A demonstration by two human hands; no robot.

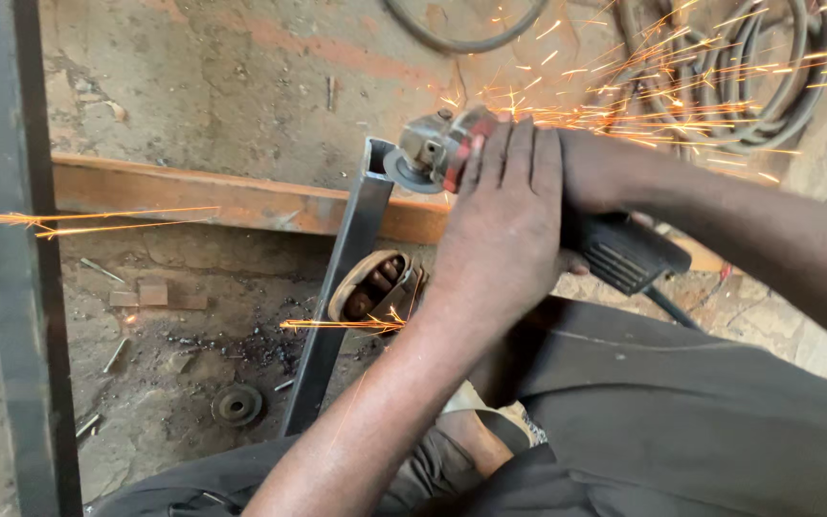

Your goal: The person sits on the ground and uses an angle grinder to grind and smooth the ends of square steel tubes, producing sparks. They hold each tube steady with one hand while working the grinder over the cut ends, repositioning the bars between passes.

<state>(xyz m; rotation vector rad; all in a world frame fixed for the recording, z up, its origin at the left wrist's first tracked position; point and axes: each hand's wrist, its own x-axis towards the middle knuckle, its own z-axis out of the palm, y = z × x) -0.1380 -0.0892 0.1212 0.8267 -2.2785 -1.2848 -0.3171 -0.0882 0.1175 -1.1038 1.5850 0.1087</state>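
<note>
The left hand (504, 230) lies flat over the angle grinder (528, 191), fingers pressed on its head; the right hand (591, 172) is wrapped around the body behind it, mostly hidden. The disc (404, 172) bites the top end of the slanted steel tube (342, 287), with a sandalled foot (375, 287) close by. Sparks (681, 91) shower toward coiled cables (720, 77) beyond, which could scorch them; fingers near the disc risk a cut if it kicks.
</note>
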